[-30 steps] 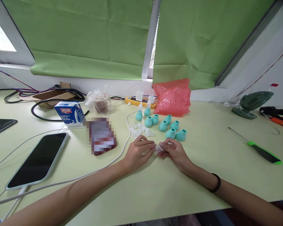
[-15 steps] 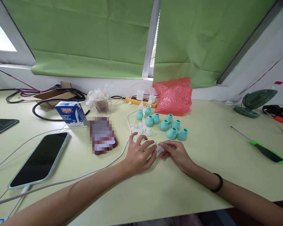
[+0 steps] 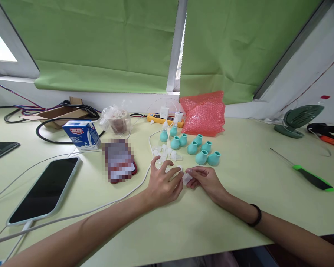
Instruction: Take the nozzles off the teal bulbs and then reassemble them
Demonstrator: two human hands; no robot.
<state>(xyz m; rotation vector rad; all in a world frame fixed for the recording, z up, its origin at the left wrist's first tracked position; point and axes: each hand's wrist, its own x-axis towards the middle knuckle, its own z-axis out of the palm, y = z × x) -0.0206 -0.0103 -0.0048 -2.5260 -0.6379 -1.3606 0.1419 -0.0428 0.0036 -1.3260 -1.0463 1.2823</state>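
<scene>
My left hand (image 3: 161, 182) rests on the pale green table (image 3: 200, 218) with its fingers spread over a small clear plastic piece. My right hand (image 3: 206, 180) lies just right of it, its fingertips pinched on another small clear plastic piece (image 3: 187, 178). A heap of small clear plastic pieces (image 3: 164, 152) lies just beyond my left fingers. Several teal rubber bulbs (image 3: 196, 148) stand in a cluster behind my hands.
A pink bubble-wrap bag (image 3: 203, 112) and a yellow power strip (image 3: 164, 118) lie at the back. A milk carton (image 3: 82, 135), a dark red packet (image 3: 119, 160), a phone (image 3: 44, 189) on a white cable, and a green-handled screwdriver (image 3: 308, 175) lie around.
My left hand let go of the shared clear piece, opened its fingers and reached a little forward toward the heap. My right hand kept its pinch and hardly moved.
</scene>
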